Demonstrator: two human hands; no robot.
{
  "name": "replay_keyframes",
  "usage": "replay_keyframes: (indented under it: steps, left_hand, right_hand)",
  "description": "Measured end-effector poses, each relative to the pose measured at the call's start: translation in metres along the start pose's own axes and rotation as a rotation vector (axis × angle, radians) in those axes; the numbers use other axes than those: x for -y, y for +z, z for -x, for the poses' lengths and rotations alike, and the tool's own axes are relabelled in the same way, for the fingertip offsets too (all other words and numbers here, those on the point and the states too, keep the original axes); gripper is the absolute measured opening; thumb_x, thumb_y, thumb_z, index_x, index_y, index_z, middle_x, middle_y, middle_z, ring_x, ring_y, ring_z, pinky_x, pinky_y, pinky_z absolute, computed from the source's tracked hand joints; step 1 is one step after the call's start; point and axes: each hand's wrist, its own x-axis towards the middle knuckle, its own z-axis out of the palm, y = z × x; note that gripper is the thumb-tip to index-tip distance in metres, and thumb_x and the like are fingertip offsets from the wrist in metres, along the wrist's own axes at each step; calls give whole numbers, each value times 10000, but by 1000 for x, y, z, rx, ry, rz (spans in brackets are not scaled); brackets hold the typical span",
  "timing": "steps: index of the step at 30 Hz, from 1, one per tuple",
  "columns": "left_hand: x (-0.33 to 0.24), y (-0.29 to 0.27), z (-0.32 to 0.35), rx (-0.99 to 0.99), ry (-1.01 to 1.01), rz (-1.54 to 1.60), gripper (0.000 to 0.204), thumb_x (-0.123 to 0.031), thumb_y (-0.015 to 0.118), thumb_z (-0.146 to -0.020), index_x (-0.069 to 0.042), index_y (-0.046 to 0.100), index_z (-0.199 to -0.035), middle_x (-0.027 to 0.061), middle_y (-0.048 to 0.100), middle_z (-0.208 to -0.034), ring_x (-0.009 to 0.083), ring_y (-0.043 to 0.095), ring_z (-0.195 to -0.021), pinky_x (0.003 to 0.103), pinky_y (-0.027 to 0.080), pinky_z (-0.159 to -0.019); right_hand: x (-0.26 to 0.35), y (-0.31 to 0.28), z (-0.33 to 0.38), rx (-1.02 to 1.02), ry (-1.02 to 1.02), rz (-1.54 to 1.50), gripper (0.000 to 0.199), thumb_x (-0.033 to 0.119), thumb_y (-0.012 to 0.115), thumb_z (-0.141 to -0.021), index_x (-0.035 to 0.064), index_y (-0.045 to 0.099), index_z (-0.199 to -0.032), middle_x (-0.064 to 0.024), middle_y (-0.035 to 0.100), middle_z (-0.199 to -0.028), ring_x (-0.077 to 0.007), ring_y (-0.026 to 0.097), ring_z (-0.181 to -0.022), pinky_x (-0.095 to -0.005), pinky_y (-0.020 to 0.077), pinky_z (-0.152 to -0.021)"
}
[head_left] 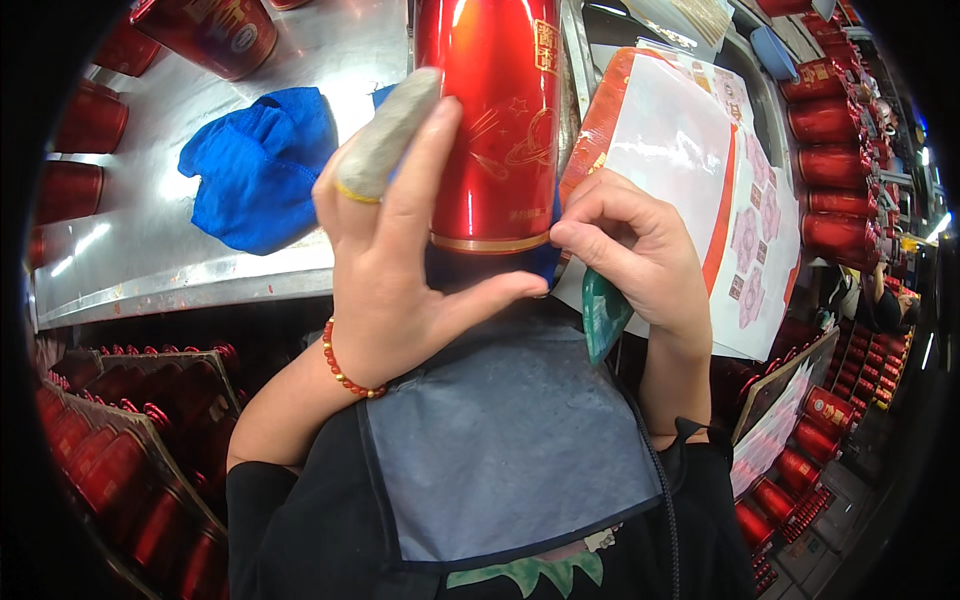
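Observation:
My left hand [400, 250] holds a tall shiny red metal can [495, 110] with gold patterns, upright in the middle of the view. The thumb supports its bottom rim and the fingers lie along its left side; one finger wears a grey cot. My right hand [630, 240] pinches at the can's lower right rim. A green flat piece [603, 315] hangs under that hand's palm. A red bead bracelet [345, 372] circles my left wrist.
A crumpled blue cloth [255, 165] lies on the steel table [150, 260]. A sheet of stickers with an orange backing [700, 170] lies to the right. Red cans stand on the table, in a row at right [830, 150] and in boxes at lower left [120, 440].

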Motion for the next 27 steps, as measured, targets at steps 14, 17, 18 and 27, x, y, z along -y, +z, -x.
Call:
replay_keyframes:
  steps: [14, 17, 18, 27]
  left_hand:
    - [5, 2, -1, 16, -27, 9, 1070, -224, 926, -699, 12, 339, -1561, 230, 424, -1535, 382, 466, -1372, 423, 420, -1114]
    - [12, 1, 2, 30, -27, 53, 1065, -263, 912, -723, 35, 323, -1559, 254, 425, -1523, 404, 477, -1353, 433, 416, -1106]
    - [13, 2, 4, 43, -46, 77, 1049, -270, 901, -746, 26, 317, -1566, 236, 412, -1543, 388, 446, -1392, 435, 379, -1142]
    - [4, -1, -1, 22, -32, 68, 1103, -308, 931, -701, 16, 324, -1563, 212, 405, -1562, 373, 397, -1437, 443, 325, -1183]
  right_hand:
    - [-3, 3, -1, 18, -35, 22, 108, 83, 741, -920, 1, 692, -870, -1, 587, -877, -54, 534, -746, -217, 418, -669]
    - [-5, 7, -2, 0, -74, -13, 169, 147, 778, -912, 14, 698, -845, 10, 555, -823, -47, 495, -670, -221, 393, -612]
    - [-4, 7, -2, 4, -72, -11, 171, 148, 776, -914, 14, 697, -844, 11, 555, -823, -47, 495, -673, -221, 392, -612]
    - [2, 3, -2, 51, -50, 8, 99, 65, 721, -933, -5, 683, -874, -7, 602, -903, -54, 554, -783, -208, 423, -684]
